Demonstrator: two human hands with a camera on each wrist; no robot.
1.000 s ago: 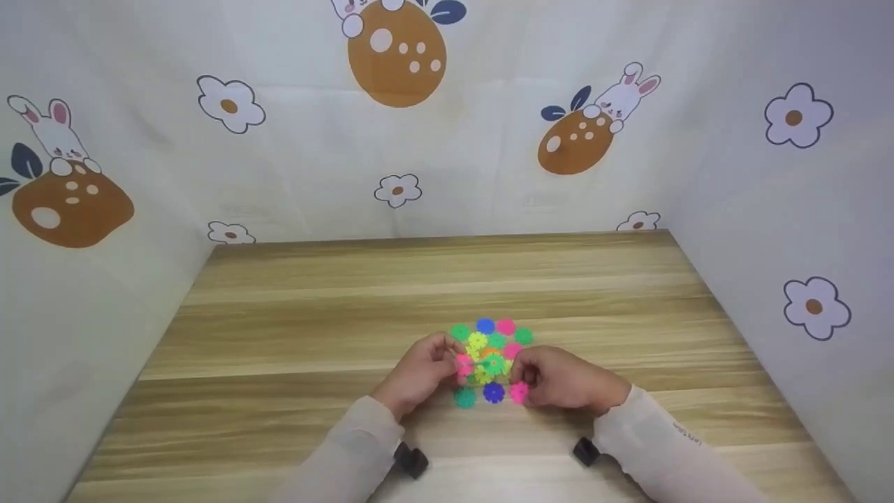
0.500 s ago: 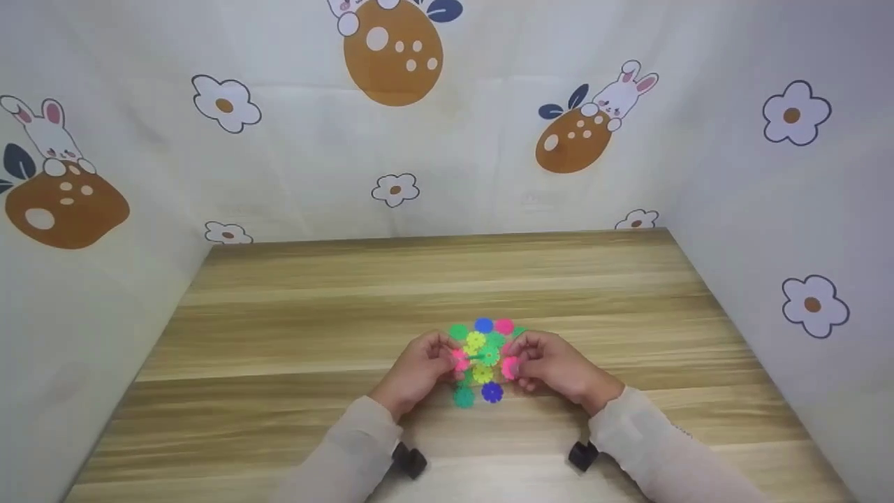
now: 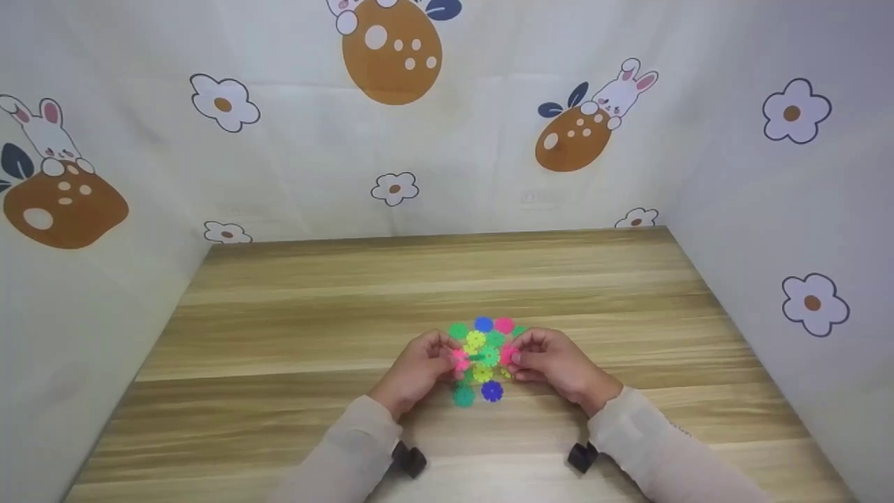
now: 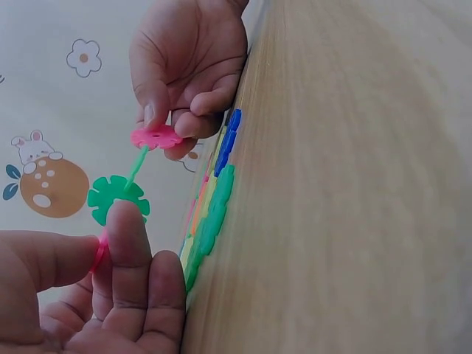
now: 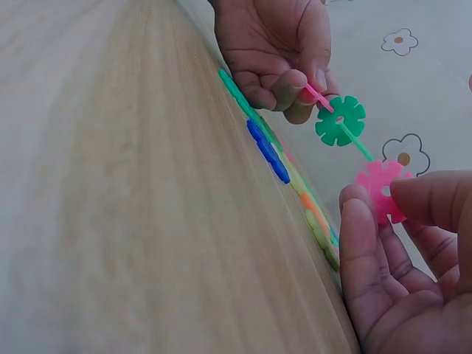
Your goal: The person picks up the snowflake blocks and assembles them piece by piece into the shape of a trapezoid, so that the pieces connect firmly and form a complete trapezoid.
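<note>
We see a wooden table [image 3: 300, 307] with light and dark bands of grain running across it. Around its far edge and both sides, we find a pale cloth [image 3: 482, 154] with faint creases. On the back part, a big brown fruit [image 3: 392, 59] is printed near the top, its rabbit cut off by the frame. To its right, we notice a smaller tilted fruit [image 3: 573, 143] with a rabbit [image 3: 614, 101] leaning over it. Another fruit [image 3: 66, 209] and rabbit [image 3: 49, 140] decorate the left side. On the right, we see two outlined flowers [image 3: 797, 112], one above the other.
</note>
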